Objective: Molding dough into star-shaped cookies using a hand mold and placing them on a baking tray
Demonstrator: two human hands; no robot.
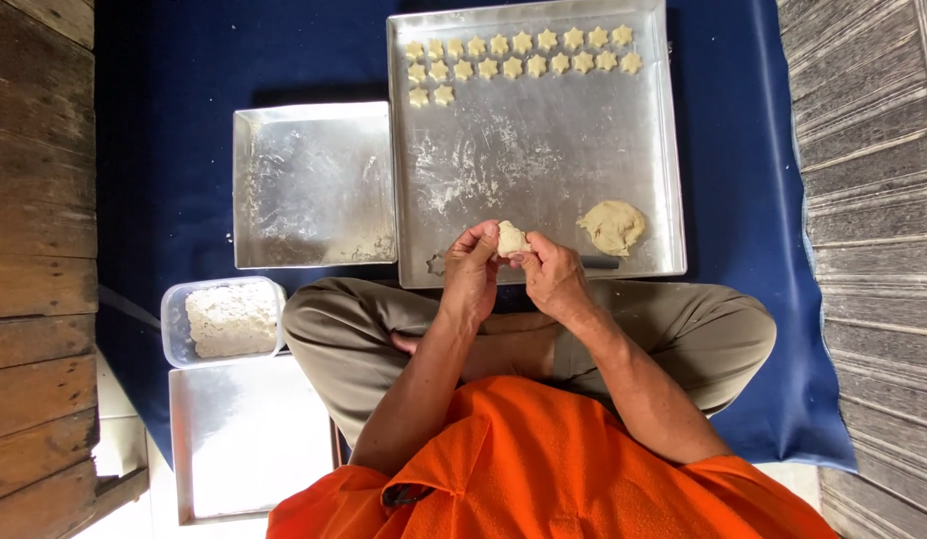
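Dough sits pinched between both hands over the near edge of the big tray, a small pale lump held up above the crossed legs. The left hand curls its fingers around the lump's left side, thumb and fingertips closed on it; the right hand meets it from the right, fingers bent and pressing the same piece. Both hands touch each other at the lump. On the tray, just right of the hands, lies a larger flattened dough mound. Along the tray's far edge stand rows of star-shaped cutouts, two full rows and two more pieces starting a third at the left. Flour dusts the tray's middle. A small star cutter rests at the tray's near left corner, just left of the left hand. Left of the big tray sits a smaller tray, floured too. Nearer and further left, a clear tub holds flour, and a third tray lies beside the left knee. All rest on a blue cloth between wooden boards.
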